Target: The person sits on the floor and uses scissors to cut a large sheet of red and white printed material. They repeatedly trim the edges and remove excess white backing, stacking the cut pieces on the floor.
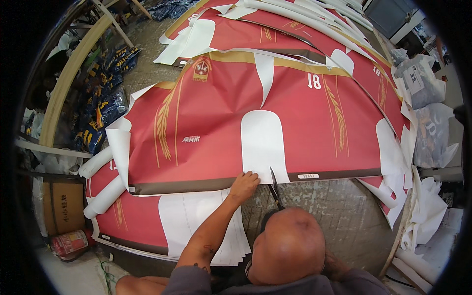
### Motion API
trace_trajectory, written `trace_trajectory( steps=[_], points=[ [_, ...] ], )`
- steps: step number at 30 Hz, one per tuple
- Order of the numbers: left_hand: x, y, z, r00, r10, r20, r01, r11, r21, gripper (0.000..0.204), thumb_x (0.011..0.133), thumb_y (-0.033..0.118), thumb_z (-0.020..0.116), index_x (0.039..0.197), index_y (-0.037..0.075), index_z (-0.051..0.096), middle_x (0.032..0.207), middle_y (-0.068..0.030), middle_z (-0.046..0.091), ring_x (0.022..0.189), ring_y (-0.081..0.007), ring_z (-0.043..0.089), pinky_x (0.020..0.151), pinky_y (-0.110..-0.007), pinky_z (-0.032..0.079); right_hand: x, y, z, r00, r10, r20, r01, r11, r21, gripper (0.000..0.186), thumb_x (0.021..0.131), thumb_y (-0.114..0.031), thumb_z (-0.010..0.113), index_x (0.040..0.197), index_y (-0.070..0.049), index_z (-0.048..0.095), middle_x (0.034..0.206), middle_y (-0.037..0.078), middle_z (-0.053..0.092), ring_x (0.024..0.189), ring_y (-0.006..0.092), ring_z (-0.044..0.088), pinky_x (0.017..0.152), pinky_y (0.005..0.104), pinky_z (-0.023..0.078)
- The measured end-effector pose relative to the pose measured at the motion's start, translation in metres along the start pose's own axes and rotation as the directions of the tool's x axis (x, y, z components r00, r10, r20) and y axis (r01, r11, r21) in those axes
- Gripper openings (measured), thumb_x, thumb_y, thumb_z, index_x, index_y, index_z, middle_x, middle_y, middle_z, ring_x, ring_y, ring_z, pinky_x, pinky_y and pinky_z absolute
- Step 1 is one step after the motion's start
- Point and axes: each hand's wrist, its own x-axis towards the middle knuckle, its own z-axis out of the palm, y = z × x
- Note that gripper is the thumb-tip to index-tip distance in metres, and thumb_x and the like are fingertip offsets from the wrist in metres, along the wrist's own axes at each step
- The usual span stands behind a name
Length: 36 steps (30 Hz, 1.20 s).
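Neither my left hand nor my right hand shows. Just below the middle, a person (290, 246) is bent over a large red printed sheet (206, 118) with gold stripes, a dark lower band and white rounded shapes. That person's left hand (246, 184) presses on the sheet's lower edge. Black scissors (275, 189) stand with blades apart at that edge, by the middle white shape (263, 142); the hand on their handles is hidden behind the head. More printed sheets (132, 221) lie underneath at lower left, and others (275, 34) are heaped behind.
Folded navy garments (101, 108) lie at left beside a wooden beam (69, 78). A cardboard box (63, 206) and a red fire extinguisher (69, 244) stand at lower left. Bagged bundles (432, 132) and white scraps (425, 206) line the right side. A grey worn surface (334, 206) shows under the sheets.
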Motion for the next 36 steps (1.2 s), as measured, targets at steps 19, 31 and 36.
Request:
trace_trajectory(
  steps=[19,31,36],
  points=[
    [-0.041,0.104,0.045,0.986,0.033,0.166,0.105,0.651,-0.752,0.027,0.082,0.019,0.054,0.104,0.005,0.061,0.09,-0.0076,0.057,0.084,-0.0261,0.055,0.073,-0.037,0.043,0.013,-0.001,-0.01,0.999,-0.014,-0.037,0.021,0.98,0.2,0.037,0.098,-0.027,0.048,0.118,0.004,0.054,0.108,0.011,0.061,0.104,0.0189,0.056,0.091,0.0327,0.044],
    [-0.06,0.113,0.003,0.894,-0.087,0.44,0.449,0.174,-0.877,0.034,0.086,0.024,0.051,0.109,0.001,0.06,0.108,-0.0198,0.064,0.098,-0.037,0.061,0.084,-0.042,0.048,0.123,-0.078,-0.023,0.968,-0.238,-0.078,0.218,0.649,0.729,0.047,0.099,-0.029,0.048,0.131,0.005,0.044,0.127,0.012,0.054,0.115,0.0209,0.049,0.104,0.0326,0.034],
    [-0.062,0.114,-0.011,0.899,-0.077,0.432,0.437,0.247,-0.865,0.032,0.087,0.022,0.05,0.108,0.001,0.061,0.11,-0.0202,0.064,0.1,-0.0369,0.061,0.086,-0.041,0.048,0.145,-0.111,-0.032,0.899,-0.421,-0.121,0.363,0.562,0.743,0.042,0.098,-0.027,0.049,0.128,0.003,0.049,0.127,0.011,0.055,0.118,0.0202,0.05,0.105,0.0327,0.034]
  ],
)
